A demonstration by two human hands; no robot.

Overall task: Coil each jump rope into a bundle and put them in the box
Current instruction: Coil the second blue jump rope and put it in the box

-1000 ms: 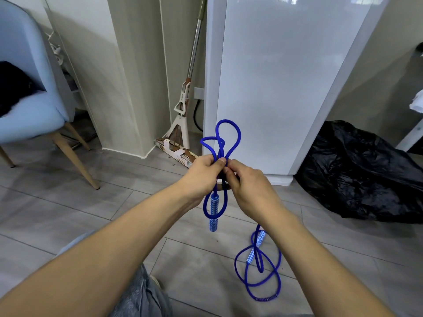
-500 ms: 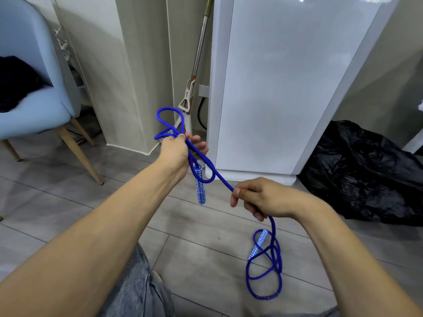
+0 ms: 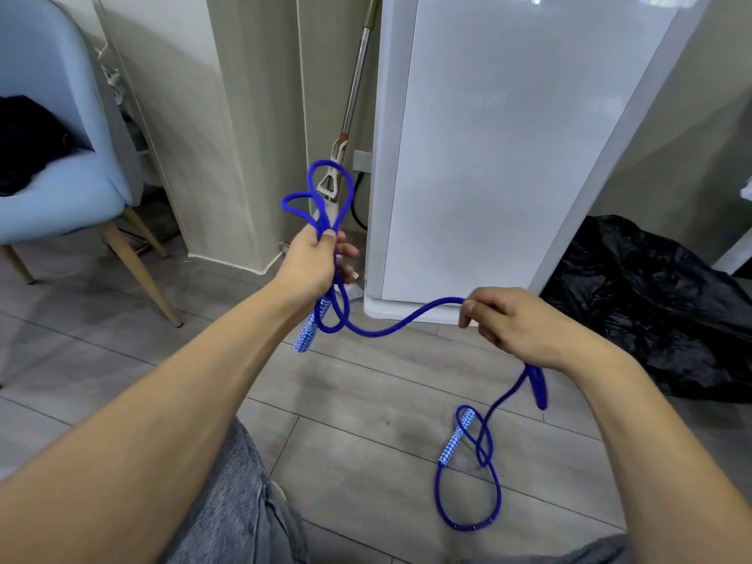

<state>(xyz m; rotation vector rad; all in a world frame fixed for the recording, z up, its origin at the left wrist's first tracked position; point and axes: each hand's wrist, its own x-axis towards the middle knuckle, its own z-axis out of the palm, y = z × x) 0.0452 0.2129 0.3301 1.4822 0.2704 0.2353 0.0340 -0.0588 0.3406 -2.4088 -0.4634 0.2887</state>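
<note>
Head view, looking down at a grey tiled floor [image 3: 122, 352]: the left hand [image 3: 311, 264] grips several finished loops of a blue cord jump rope [image 3: 390, 329], one patterned blue-and-white handle [image 3: 309, 331] dangling below it. The right hand [image 3: 517, 323] pinches the next stretch between its fingers [image 3: 468, 309]. The rest, with the second handle [image 3: 455, 439], lies uncoiled on the floor. No box is visible. A white cabinet [image 3: 508, 156], mop [image 3: 350, 116], black plastic bag [image 3: 651, 299] and pale blue chair [image 3: 53, 156] stand around, none obstructing.

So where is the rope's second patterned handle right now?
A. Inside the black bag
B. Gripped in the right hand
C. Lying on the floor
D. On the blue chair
C: the second handle lies on the grey floor tiles among loose rope loops, below the right hand.
</note>
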